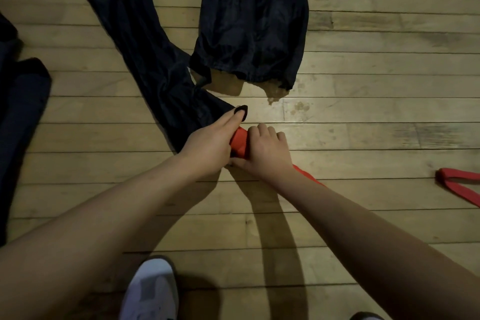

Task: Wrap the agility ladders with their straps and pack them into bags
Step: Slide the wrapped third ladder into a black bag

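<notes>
- Fingers (235, 118) of the left hand (210, 141) are stretched nearly straight towards 1 o'clock, and a small black strap tab (242, 111) is pinned at their tips; the thumb is hidden beneath the hand.
- Fingers of the right hand (267, 149) are curled over the red ladder bundle (240, 141), which is gripped from its 3 o'clock side, knuckles up.
- The bundle is held between the two hands, at the centre of the view, just above the wooden floor (363, 138); whether it touches the boards cannot be told.
- A red tail of the same webbing (309, 175) is seen emerging under the right wrist towards 4 o'clock.
- A dark bag (153, 60) is laid flat from 11 o'clock down to the left hand, its near edge passing under that hand.
- A second dark bag (254, 21) is spread at 12 o'clock, its hem edge well apart from the hands; bare boards are left between.
- More dark fabric (23, 117) is cut off by the frame edge at 9 o'clock.
- A loose red strap (457, 183) is lying at 3 o'clock, against the right frame edge, well apart from the bundle.
- A white shoe (150, 291) is seen at 6 o'clock, between the forearms.
- Open floor is found from 1 to 3 o'clock.
</notes>
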The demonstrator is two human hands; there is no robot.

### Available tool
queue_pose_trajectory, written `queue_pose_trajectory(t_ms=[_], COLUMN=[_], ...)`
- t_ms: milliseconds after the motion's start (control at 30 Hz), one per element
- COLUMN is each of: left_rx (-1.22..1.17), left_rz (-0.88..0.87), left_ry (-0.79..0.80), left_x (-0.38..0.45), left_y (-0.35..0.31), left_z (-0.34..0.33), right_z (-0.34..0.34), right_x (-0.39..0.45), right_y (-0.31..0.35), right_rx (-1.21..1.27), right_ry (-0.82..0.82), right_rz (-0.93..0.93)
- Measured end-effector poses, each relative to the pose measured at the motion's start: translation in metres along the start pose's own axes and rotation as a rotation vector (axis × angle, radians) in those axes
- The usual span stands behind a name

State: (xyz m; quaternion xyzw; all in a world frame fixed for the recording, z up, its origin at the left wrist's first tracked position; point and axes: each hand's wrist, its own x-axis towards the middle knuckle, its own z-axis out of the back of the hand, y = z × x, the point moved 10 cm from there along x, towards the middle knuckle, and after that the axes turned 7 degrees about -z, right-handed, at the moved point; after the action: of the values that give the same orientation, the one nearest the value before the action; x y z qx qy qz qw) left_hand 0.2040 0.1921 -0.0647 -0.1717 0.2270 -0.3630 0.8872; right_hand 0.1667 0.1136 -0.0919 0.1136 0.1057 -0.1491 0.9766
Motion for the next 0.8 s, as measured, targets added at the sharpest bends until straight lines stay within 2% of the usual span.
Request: queue_pose_trajectory(t_ms=[167, 367, 533, 800], left_rx=[0.096, 0.1, 0.108, 0.117], left_rz=[-0.066, -0.119, -0.151, -0.153], left_ry=[0.025, 0.016, 0.031, 0.012], left_x=[-0.009, -0.016, -0.016, -0.018], left_y=[-0.01, -0.026, -0.042, -0.021], left_z=[-0.012, -0.019, -0.016, -0.005], right_z=[-0.003, 0.0, 0.002, 0.007], right_x=[-0.03, -0.058, -0.059, -0.027], right_y=[-0.024, -0.056, -0.052, -0.017], right_rx=[-0.038, -0.051, -0.118, 0.121], right_ry=[0.026, 0.057, 0.118, 0.11], right_rz=[-0.012, -0.09, -0.052, -0.053])
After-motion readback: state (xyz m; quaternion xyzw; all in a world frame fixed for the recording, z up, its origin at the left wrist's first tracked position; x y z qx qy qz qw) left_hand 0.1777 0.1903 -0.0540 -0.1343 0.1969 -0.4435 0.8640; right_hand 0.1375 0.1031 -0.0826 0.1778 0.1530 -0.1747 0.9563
